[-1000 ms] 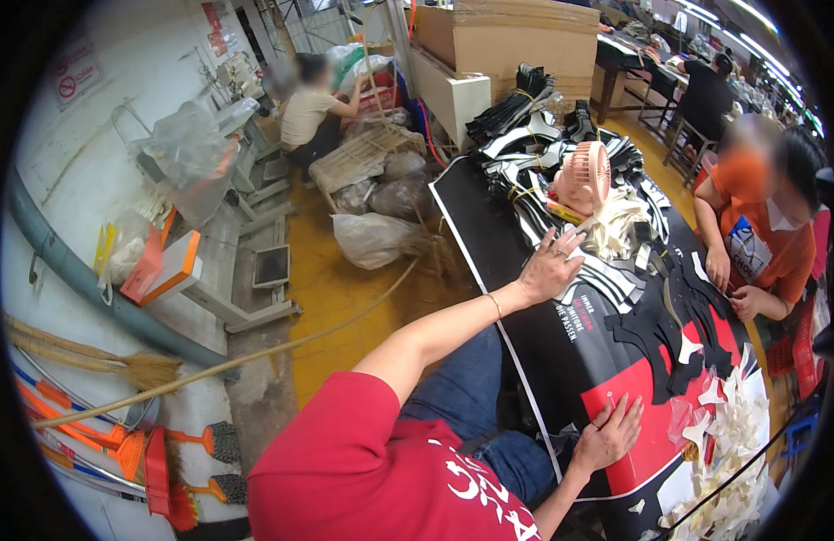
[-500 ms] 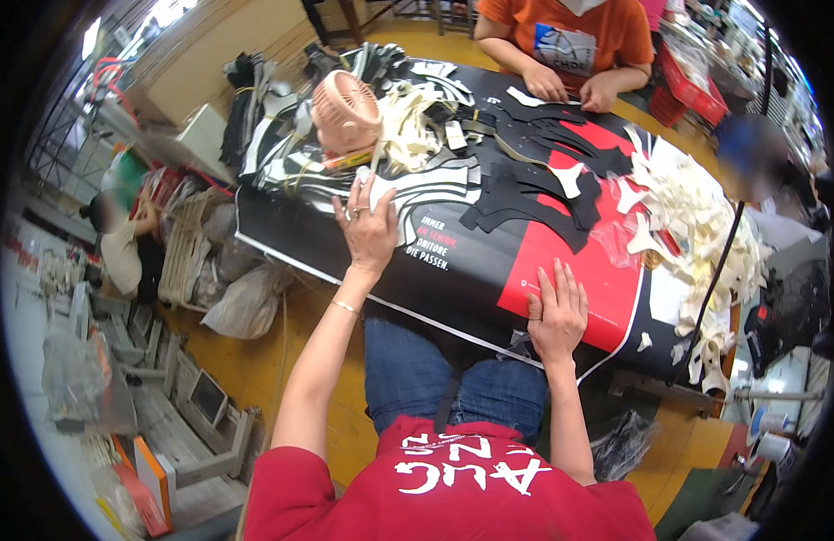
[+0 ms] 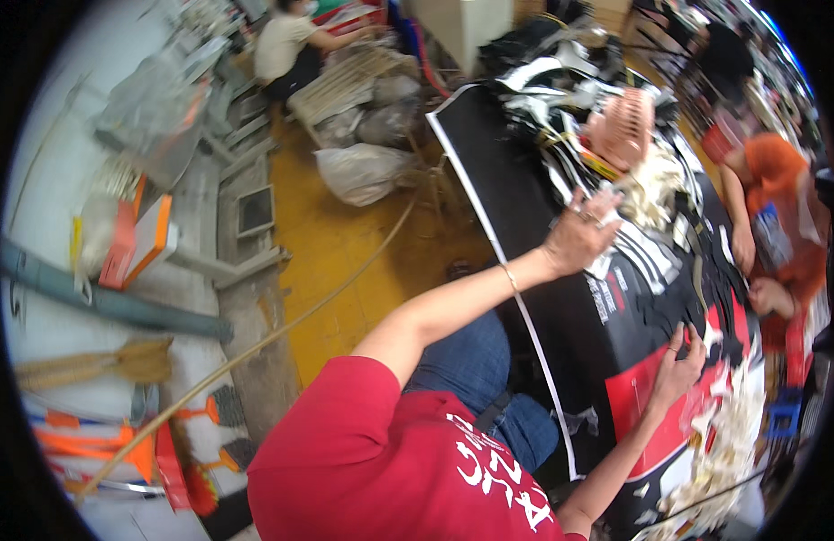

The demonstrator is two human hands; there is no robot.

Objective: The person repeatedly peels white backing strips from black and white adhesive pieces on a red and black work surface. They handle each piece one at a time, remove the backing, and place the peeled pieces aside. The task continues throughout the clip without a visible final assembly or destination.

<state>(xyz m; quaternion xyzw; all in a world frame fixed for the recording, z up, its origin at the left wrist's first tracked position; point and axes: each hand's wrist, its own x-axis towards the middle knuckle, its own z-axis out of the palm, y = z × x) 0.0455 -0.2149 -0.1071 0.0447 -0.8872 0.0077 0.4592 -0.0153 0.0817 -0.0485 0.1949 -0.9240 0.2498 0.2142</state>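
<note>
My left hand lies over black-and-white striped cut strips, its fingers stretched out and somewhat blurred. My right hand reaches to the edge of some black cut fabric pieces, fingers apart and slightly bent, with nothing visible held. Past the left hand stands a pink desk fan, beside a heap of cream cut pieces. All of this rests on a table with a black-and-red printed cover. Whether the right fingertips touch the black pieces is hard to tell.
Many cream scraps cover the table's right end. Across the table a person in an orange top has hands at its edge. Left of the table are a wooden rack, a stuffed plastic bag and a long thin pole.
The view has swung left, so the table now sits at the right. My right hand has gone from the red cover to the black pieces; my left hand stays by the striped strips.
</note>
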